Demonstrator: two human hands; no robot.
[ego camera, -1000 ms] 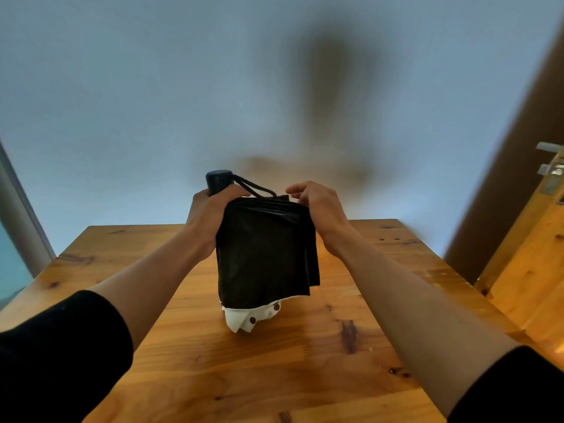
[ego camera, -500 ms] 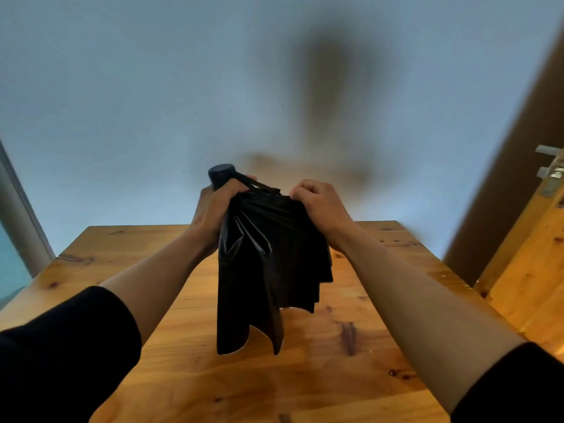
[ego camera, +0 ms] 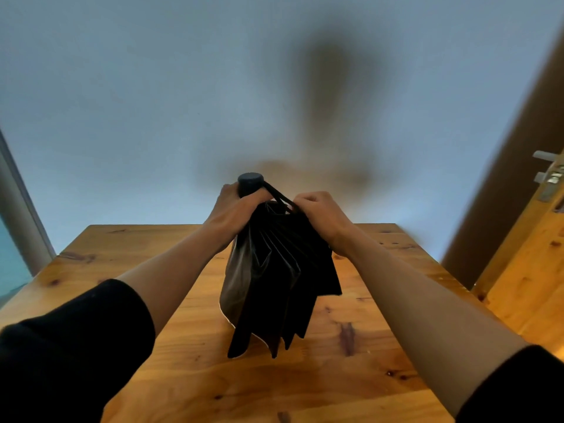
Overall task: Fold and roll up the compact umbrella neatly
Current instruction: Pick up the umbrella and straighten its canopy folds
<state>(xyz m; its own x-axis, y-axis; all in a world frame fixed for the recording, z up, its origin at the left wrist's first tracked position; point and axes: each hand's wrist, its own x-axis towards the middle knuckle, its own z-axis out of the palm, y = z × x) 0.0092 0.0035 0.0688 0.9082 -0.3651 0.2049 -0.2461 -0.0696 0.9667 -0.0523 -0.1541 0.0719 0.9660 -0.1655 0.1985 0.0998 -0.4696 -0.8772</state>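
A compact black umbrella [ego camera: 274, 279] hangs upright above the wooden table [ego camera: 351, 377], handle end up. Its dark round handle [ego camera: 250, 182] sticks out above my left hand [ego camera: 236, 213], which is closed around the shaft just below it. A thin black wrist strap [ego camera: 279, 195] runs from the handle toward my right hand [ego camera: 323, 216], which pinches the top edge of the canopy folds. The fabric drops in several loose pleats, with a thin white edge showing at the lower left tips. The umbrella's lower end is hidden by the fabric.
A plain pale wall [ego camera: 213, 102] stands behind the table. At the right are a brown door frame and a wooden door [ego camera: 531, 270] with a metal handle [ego camera: 549, 175]. A window frame [ego camera: 18, 209] rises at the left edge.
The white spotted underside seen a second ago has gone out of sight. The black canopy has dropped and spread into longer hanging pleats. Both hands stay at the top.
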